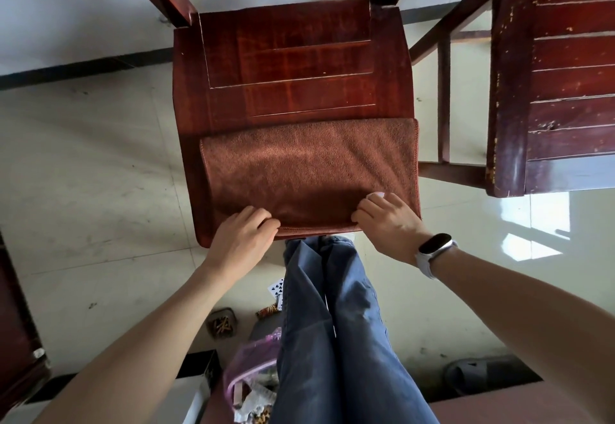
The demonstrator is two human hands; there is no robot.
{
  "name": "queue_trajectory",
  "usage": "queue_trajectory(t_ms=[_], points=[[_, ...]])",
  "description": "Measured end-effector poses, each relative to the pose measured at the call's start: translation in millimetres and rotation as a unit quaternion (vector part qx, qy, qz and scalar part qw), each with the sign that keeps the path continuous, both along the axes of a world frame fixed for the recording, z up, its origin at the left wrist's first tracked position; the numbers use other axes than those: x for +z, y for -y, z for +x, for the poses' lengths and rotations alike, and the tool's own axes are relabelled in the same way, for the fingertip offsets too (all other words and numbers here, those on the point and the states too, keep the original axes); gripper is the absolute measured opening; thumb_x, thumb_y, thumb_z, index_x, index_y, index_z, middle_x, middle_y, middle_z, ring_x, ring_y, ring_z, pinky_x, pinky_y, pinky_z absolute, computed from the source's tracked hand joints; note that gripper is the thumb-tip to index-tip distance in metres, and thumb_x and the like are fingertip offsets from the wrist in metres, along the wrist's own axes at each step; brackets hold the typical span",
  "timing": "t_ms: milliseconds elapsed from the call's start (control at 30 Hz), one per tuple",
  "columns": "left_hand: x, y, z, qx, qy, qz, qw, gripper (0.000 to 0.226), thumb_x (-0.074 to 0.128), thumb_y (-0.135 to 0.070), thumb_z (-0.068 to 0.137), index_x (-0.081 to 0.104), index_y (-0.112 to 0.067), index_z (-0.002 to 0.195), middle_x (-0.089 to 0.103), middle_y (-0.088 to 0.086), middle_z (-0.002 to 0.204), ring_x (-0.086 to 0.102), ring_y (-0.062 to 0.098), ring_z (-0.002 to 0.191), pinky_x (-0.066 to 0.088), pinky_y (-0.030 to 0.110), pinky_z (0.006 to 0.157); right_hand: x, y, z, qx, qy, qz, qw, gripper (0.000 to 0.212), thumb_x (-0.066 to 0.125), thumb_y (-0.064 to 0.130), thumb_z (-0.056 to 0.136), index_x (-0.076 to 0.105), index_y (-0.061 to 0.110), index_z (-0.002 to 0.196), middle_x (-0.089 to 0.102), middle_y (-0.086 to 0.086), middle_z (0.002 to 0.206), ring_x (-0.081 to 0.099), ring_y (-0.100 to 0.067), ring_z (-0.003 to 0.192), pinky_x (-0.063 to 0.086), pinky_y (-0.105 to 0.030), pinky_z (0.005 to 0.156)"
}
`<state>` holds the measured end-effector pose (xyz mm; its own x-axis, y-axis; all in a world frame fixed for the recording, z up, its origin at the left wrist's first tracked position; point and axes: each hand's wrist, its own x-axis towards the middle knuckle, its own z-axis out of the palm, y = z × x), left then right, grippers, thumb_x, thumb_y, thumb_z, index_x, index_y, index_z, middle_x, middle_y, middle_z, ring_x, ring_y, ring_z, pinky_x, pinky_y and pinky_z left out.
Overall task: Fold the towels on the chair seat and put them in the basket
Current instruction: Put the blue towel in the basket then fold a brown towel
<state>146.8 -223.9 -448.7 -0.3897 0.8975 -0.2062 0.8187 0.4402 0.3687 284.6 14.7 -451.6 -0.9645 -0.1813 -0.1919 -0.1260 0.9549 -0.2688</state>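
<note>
- We see one brown towel (pixel 309 170) lying flat on the front half of the chair seat (pixel 289 67), in the middle of the frame. Its long side runs left to right across the seat, and its near hem sits along the front edge of the seat.
- Both of our hands are at that near hem. The left hand (pixel 244 232) is at the lower-left corner of the towel, and the right hand (pixel 387 217) is near the lower-right corner, so each hand has its own end and neither is clearly nearer.
- The rest of the towel stretches away from the hands toward the top of the frame. We judge the next fold would carry the near hem up and over toward the far edge, or bring one short end across to the other along the long side.
- The left hand has its fingers curled down over the hem with the knuckles up, and it looks to be pinching the cloth, though the fingertips are hidden under the hand.
- The right hand is curled as well, thumb and forefinger pinching the hem, with a pale nail showing on top of the cloth. A watch (pixel 434 249) sits on that wrist.
- Both forearms come in from the bottom corners of the frame and angle inward toward the seat.
- We cannot pick out the basket with any certainty here.
</note>
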Motion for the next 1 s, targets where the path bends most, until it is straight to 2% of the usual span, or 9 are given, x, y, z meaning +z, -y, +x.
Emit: queue_trajectory(t_ms=[200,267,367,433,500,600,700,833,1000], points=[[-2.8,5.2,8.6,-0.018,-0.007,-0.049,0.999,0.018,0.075,-0.001,0.064,0.07,-0.009,0.079,0.066,0.005,0.076,0.061,0.025,0.065,0.05,0.029,0.053,-2.8,6.7,10.0,-0.003,0.029,-0.019,0.999,0.017,0.065,-0.002,0.064,0.066,0.01,0.076,0.062,-0.006,0.071,0.062,-0.026,0.068,0.054,-0.03,0.057],[-3.6,-0.2,7.8,-0.006,-0.001,-0.067,0.998,0.011,0.076,-0.012,0.068,0.069,-0.01,0.076,0.066,0.004,0.074,0.061,0.024,0.066,0.049,0.029,0.054,-4.0,9.9,8.1,-0.019,0.047,-0.018,0.999,0.011,0.069,0.004,0.065,0.066,0.011,0.073,0.061,-0.005,0.069,0.062,-0.025,0.066,0.053,-0.029,0.053],[-3.9,-12.3,3.5,0.016,-0.015,-0.031,0.999,0.014,0.063,-0.022,0.079,0.068,-0.011,0.073,0.064,0.004,0.076,0.058,0.024,0.069,0.047,0.031,0.056,-1.4,11.1,-3.0,-0.044,-0.007,-0.044,0.998,0.008,0.066,0.009,0.072,0.061,0.009,0.066,0.059,-0.006,0.065,0.057,-0.025,0.058,0.05,-0.031,0.051],[-6.0,-24.4,-2.7,0.054,-0.055,-0.004,0.997,0.014,0.057,-0.021,0.082,0.067,-0.011,0.086,0.063,0.007,0.091,0.058,0.026,0.081,0.048,0.034,0.065,1.4,10.8,-17.4,-0.054,-0.06,-0.011,0.997,0.003,0.066,0.01,0.07,0.063,0.01,0.07,0.061,-0.006,0.071,0.057,-0.025,0.061,0.045,-0.032,0.058],[-11.7,-38.7,-10.9,0.109,-0.074,-0.025,0.991,0.033,0.062,-0.027,0.08,0.06,-0.014,0.111,0.058,0.012,0.118,0.054,0.032,0.107,0.046,0.045,0.086,-1.4,12.2,-34.8,-0.079,-0.082,0.048,0.992,0.021,0.062,0.017,0.072,0.068,0.014,0.092,0.066,-0.007,0.094,0.063,-0.027,0.082,0.044,-0.04,0.077],[-26.1,-52.9,-24.1,0.124,-0.035,-0.113,0.985,0.078,0.058,-0.057,0.072,0.032,-0.027,0.139,0.025,0.013,0.151,0.019,0.038,0.138,0.018,0.064,0.104,-11.4,13.4,-59.2,-0.106,0.022,0.063,0.992,0.057,0.056,0.041,0.078,0.048,0.021,0.132,0.044,-0.015,0.141,0.04,-0.035,0.13,0.023,-0.068,0.101],[-40.6,-49.2,-35.6,0.116,-0.027,-0.159,0.98,0.102,0.052,-0.077,0.059,0.011,-0.036,0.144,0.004,0.01,0.156,-0.003,0.038,0.141,0.008,0.069,0.103,-24.2,5.8,-72.9,-0.124,0.114,0.063,0.984,0.083,0.056,0.06,0.07,0.023,0.034,0.143,0.014,-0.013,0.154,0.012,-0.039,0.141,0.008,-0.073,0.1],[-46.9,-33.1,-45.5,0.1,-0.039,-0.166,0.98,0.11,0.044,-0.085,0.054,0.002,-0.038,0.144,0.0,0.011,0.156,-0.005,0.038,0.141,0.006,0.067,0.105,-29.2,-16.3,-63.0,-0.119,0.135,0.082,0.98,0.084,0.049,0.069,0.069,0.021,0.039,0.142,0.016,-0.012,0.154,0.013,-0.038,0.141,0.012,-0.074,0.098],[-42.9,-15.2,-51.6,0.166,-0.03,-0.176,0.97,0.109,0.033,-0.089,0.054,0.0,-0.036,0.144,-0.003,0.015,0.155,-0.005,0.039,0.141,0.002,0.064,0.107,-16.3,-51.5,-28.4,-0.163,0.17,0.102,0.967,0.067,0.038,0.061,0.081,0.032,0.03,0.141,0.026,-0.014,0.151,0.024,-0.037,0.138,0.021,-0.07,0.101]])
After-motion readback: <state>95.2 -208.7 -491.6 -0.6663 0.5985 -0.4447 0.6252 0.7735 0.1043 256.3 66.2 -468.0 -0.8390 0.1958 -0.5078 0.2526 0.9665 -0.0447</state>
